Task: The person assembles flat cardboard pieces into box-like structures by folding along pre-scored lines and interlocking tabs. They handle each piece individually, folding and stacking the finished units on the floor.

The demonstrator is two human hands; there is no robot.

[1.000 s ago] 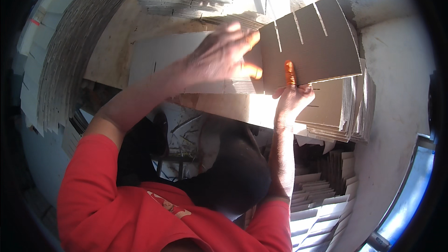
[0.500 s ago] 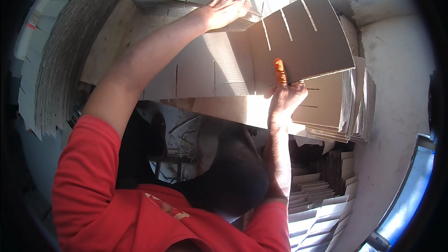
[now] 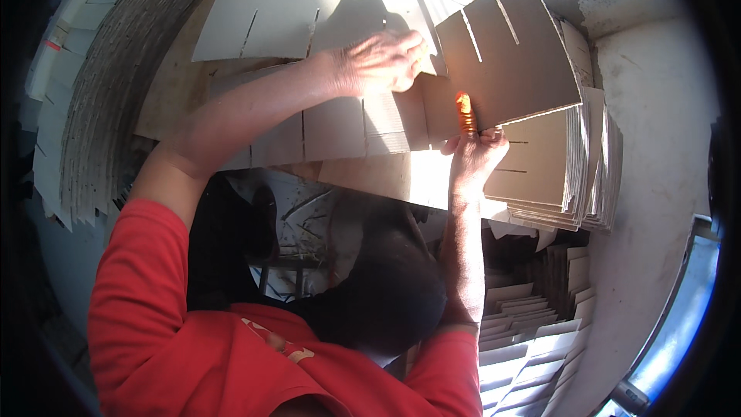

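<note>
My right hand (image 3: 475,156) is closed on the lower edge of a brown slotted cardboard sheet (image 3: 521,54), which stands tilted up. One of its fingers, in an orange finger cover, lies against the sheet's face. A creased, slotted flat part (image 3: 332,127) stretches left from this sheet along the near table edge. My left hand (image 3: 382,62) is closed at the near edge of another pale slotted sheet (image 3: 270,11), which overlaps the flat part from the far side. Its fingertips are partly hidden.
Stacked slotted cardboard (image 3: 532,158) sits beside my right hand. A tall pile of sheets (image 3: 116,69) rises at the left. More cardboard pieces (image 3: 532,347) stand below at the right, next to a pale wall (image 3: 656,131). A wooden tabletop (image 3: 370,177) lies underneath.
My left hand has moved nearer and slightly right, and the pale slotted sheet has slid nearer with it, over the flat part. My right hand has hardly moved; its sheet has shifted slightly.
</note>
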